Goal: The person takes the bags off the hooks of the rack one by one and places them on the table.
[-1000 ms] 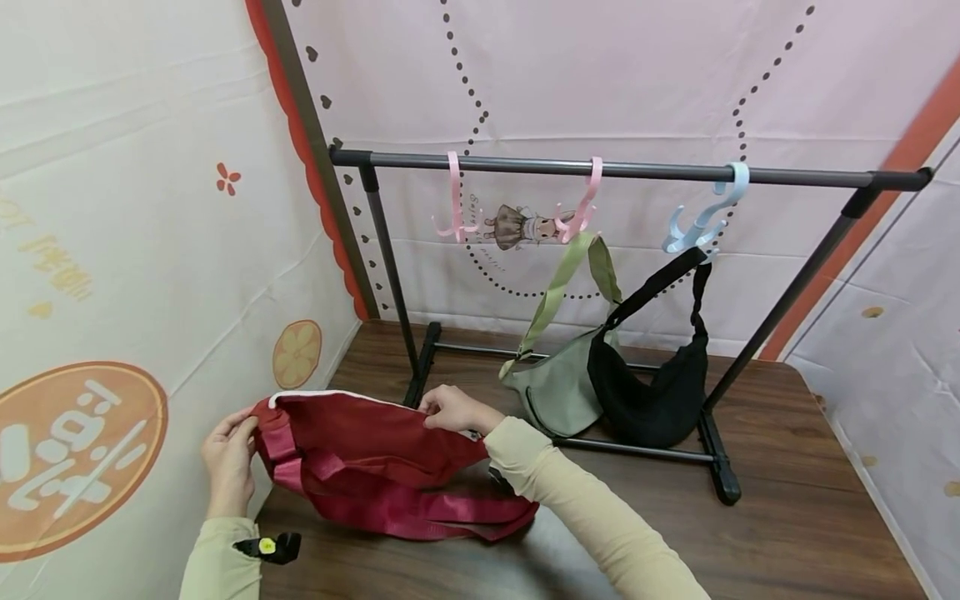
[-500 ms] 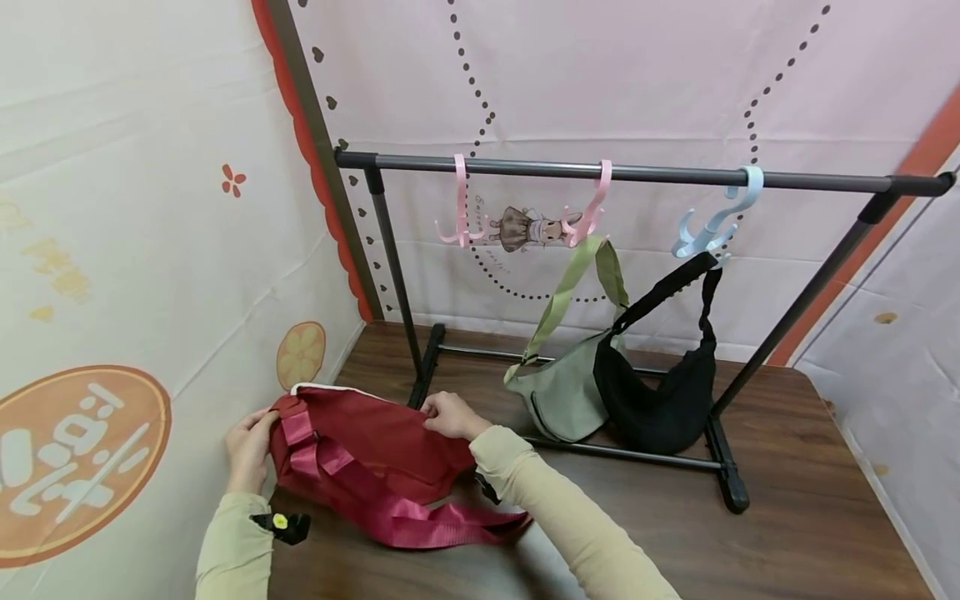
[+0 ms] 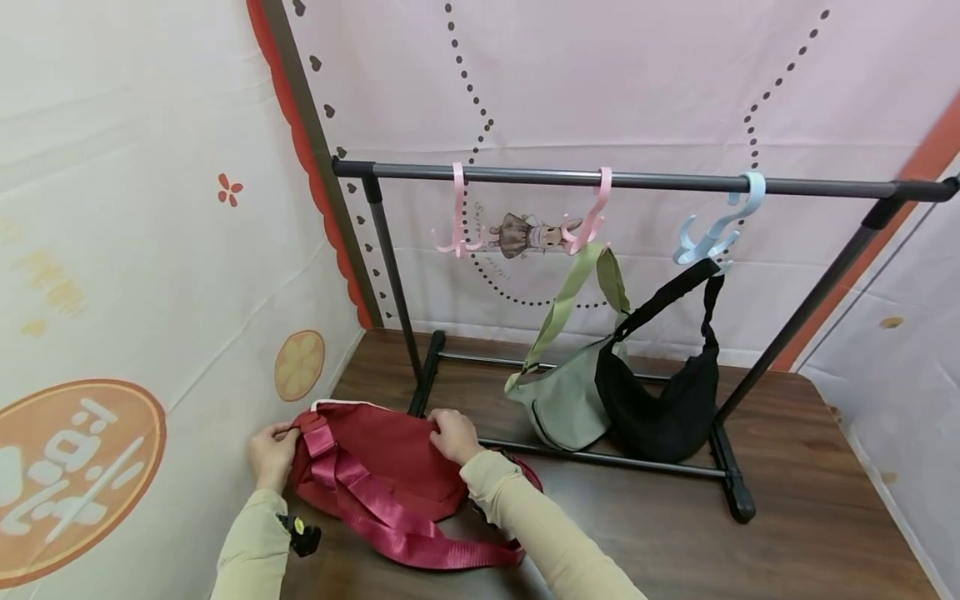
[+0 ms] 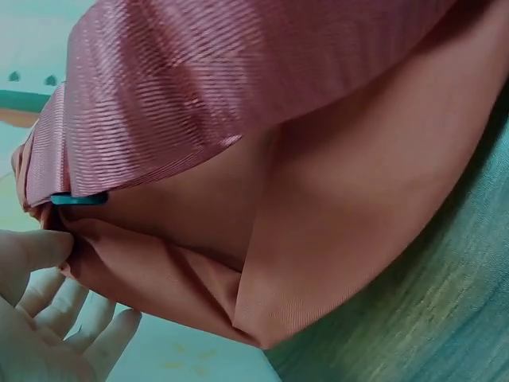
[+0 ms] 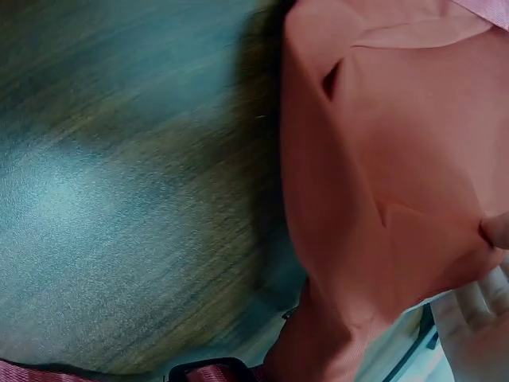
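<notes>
A red waist bag (image 3: 397, 454) with a shiny crimson strap (image 3: 405, 533) is held at the front left of the table. My left hand (image 3: 273, 457) pinches its left end between thumb and fingers, close to where the strap joins; the left wrist view shows that strap (image 4: 175, 87) and a small buckle edge. On the upper right edge of the bag, my right hand (image 3: 453, 435) pinches the cloth, thumb on the near side. In the right wrist view the red cloth (image 5: 342, 183) hangs creased, and a black buckle (image 5: 211, 371) shows at the bottom.
Behind stands a black rack (image 3: 525, 175) with two pink hooks (image 3: 459, 217) and a light blue hook (image 3: 723, 221). A grey-green bag (image 3: 566, 400) hangs from one pink hook, a black bag (image 3: 663, 408) from the blue one. A printed cloth wall (image 3: 150, 292) borders the left.
Both hands keep hold of the red waist bag. The left hand has moved right and lower in the view, bringing the bag's left end closer to the right hand; the strap has shifted downward.
</notes>
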A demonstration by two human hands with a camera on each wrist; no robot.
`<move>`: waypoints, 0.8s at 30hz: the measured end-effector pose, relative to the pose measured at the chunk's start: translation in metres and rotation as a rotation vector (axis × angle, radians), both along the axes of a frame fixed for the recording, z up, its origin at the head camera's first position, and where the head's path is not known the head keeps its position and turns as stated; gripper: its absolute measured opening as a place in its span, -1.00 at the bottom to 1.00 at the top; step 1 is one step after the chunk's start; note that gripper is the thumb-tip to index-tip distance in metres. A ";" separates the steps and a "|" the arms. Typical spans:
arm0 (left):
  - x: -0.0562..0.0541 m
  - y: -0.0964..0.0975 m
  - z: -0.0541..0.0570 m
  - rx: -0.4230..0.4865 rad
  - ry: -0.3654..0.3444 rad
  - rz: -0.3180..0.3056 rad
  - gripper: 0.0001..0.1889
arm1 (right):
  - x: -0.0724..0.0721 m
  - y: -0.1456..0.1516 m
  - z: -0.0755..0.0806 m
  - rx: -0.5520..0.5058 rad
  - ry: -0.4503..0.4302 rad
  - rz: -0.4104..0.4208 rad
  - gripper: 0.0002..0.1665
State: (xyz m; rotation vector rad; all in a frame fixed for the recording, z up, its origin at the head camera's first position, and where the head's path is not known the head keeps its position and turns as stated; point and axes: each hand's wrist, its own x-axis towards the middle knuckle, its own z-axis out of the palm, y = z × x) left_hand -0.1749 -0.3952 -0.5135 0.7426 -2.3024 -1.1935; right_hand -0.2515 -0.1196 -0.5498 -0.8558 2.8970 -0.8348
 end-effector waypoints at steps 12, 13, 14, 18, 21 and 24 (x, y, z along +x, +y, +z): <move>-0.006 0.000 -0.025 -0.174 -0.128 0.002 -0.76 | 0.000 0.000 -0.013 0.096 0.084 -0.002 -0.77; -0.007 0.002 -0.026 -0.166 -0.137 0.001 -0.75 | 0.000 0.002 -0.013 0.094 0.083 -0.005 -0.77; -0.008 0.003 -0.027 -0.156 -0.149 0.002 -0.74 | 0.000 0.003 -0.014 0.090 0.088 -0.009 -0.77; -0.012 0.009 -0.028 -0.127 -0.189 0.016 -0.72 | -0.001 0.006 -0.015 0.077 0.105 -0.034 -0.81; -0.014 0.010 -0.027 -0.127 -0.195 0.027 -0.72 | -0.002 0.006 -0.016 0.076 0.112 -0.038 -0.81; -0.013 0.008 -0.027 -0.133 -0.201 0.024 -0.72 | -0.003 0.005 -0.016 0.090 0.097 -0.029 -0.79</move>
